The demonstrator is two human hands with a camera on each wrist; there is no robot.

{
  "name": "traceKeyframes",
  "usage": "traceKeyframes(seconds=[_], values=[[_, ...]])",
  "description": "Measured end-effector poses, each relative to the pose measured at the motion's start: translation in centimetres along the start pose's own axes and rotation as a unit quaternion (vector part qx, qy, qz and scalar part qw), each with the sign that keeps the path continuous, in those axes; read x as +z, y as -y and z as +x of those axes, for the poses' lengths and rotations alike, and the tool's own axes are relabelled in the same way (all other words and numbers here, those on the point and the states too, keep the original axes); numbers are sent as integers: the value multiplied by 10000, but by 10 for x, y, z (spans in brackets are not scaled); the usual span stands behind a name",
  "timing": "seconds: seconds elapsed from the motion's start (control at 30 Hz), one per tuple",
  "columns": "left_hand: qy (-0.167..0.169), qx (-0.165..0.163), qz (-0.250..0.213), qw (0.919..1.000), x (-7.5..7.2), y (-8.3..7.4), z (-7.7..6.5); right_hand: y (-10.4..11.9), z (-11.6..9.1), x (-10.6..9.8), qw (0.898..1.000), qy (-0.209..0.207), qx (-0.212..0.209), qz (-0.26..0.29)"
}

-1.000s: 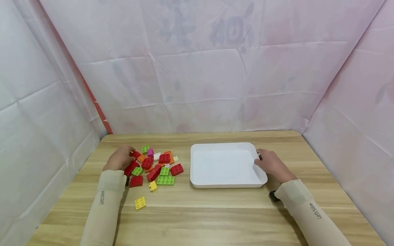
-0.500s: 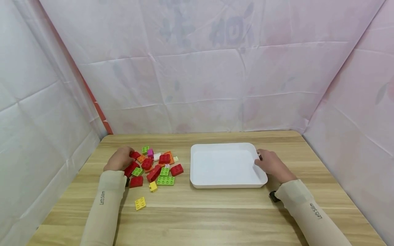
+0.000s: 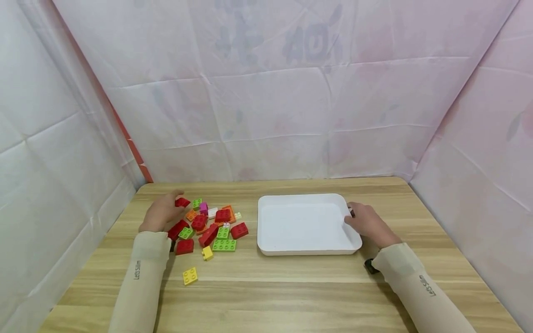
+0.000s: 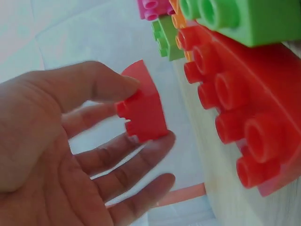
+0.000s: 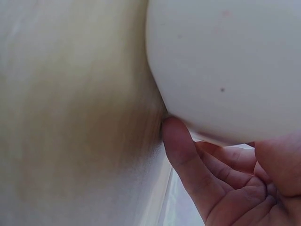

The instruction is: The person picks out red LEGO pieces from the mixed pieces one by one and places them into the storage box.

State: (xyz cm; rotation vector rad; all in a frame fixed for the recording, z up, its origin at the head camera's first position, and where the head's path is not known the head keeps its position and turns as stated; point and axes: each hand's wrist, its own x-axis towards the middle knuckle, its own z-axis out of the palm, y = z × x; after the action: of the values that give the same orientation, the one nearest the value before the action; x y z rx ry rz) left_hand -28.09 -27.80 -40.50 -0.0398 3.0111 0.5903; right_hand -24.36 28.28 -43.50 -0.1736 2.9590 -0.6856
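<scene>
We have a pale, wood-grained tabletop [image 3: 266,296] before us, closed in at the back and sides by creased white fabric sheets [image 3: 270,108] with faint pink and grey print; a thin red strip [image 3: 135,155] slants down the far left corner. Our left hand [image 3: 161,212] pinches a small red plastic toy brick [image 4: 148,110] between thumb and fingers, at the far left edge of a loose pile of red, green, orange, yellow, pink and white plastic bricks [image 3: 209,235]. Well to the right of it, our right hand [image 3: 368,223] grips the right rim of a shallow white rectangular tray [image 3: 306,224], which lies between the pile and that hand.
</scene>
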Motion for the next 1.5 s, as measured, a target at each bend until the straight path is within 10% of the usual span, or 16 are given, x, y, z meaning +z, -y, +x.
traceKeyframes(seconds=[0.77, 1.5], values=[[-641, 358, -200, 9971, -3, -23, -2, 5, -5, -2, 10000, 1, -36, -10], [-1516, 1957, -36, 9689, -9, -97, -20, 6, 0, -2, 10000, -34, -27, 24]])
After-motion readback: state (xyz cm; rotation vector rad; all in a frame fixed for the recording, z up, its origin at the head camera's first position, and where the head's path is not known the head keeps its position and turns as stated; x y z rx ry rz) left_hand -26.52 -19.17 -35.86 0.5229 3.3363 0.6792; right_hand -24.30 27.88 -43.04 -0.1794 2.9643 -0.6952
